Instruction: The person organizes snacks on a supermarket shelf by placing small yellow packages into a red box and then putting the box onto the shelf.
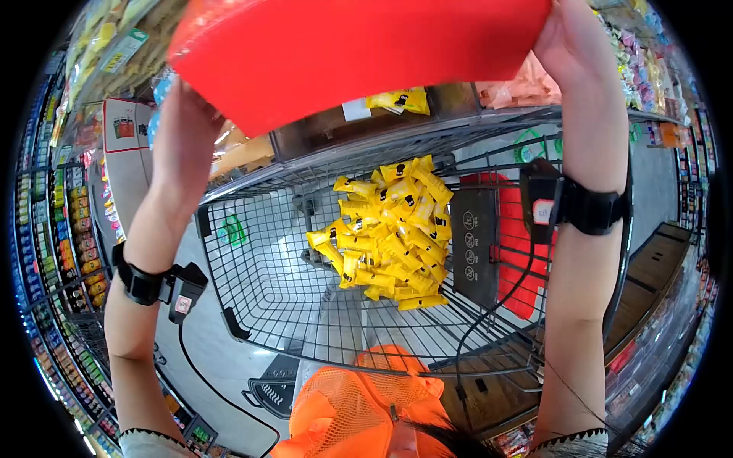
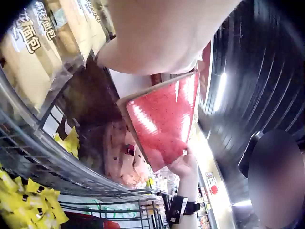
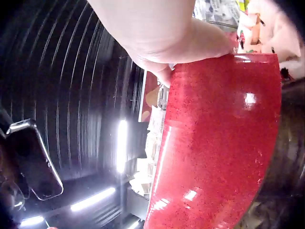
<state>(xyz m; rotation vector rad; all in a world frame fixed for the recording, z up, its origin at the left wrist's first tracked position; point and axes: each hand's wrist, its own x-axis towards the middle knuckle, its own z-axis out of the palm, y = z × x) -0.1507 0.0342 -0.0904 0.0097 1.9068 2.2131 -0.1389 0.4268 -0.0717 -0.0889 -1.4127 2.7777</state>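
A glossy red panel-like piece (image 1: 359, 61) with straight edges is raised in front of me, above the far side of the cart. My left hand (image 1: 183, 137) holds its left end; the fingers are mostly hidden behind it. At the opposite end my right hand (image 1: 566, 46) grips the edge, thumb on the near face, as the right wrist view also shows on the red surface (image 3: 219, 124). The left wrist view shows a thin pale rim along the red piece (image 2: 162, 114). Below, a heap of small yellow packets (image 1: 393, 237) lies in the shopping cart (image 1: 263, 282).
Beyond the cart runs a display counter (image 1: 305, 137) with a few yellow packets (image 1: 408, 101) and pink packs (image 1: 527, 88). Bagged bread (image 2: 33, 52) sits at its left. A dark folded seat panel (image 1: 469, 252) stands in the cart's right part. Stocked shelves (image 1: 76, 237) line the left.
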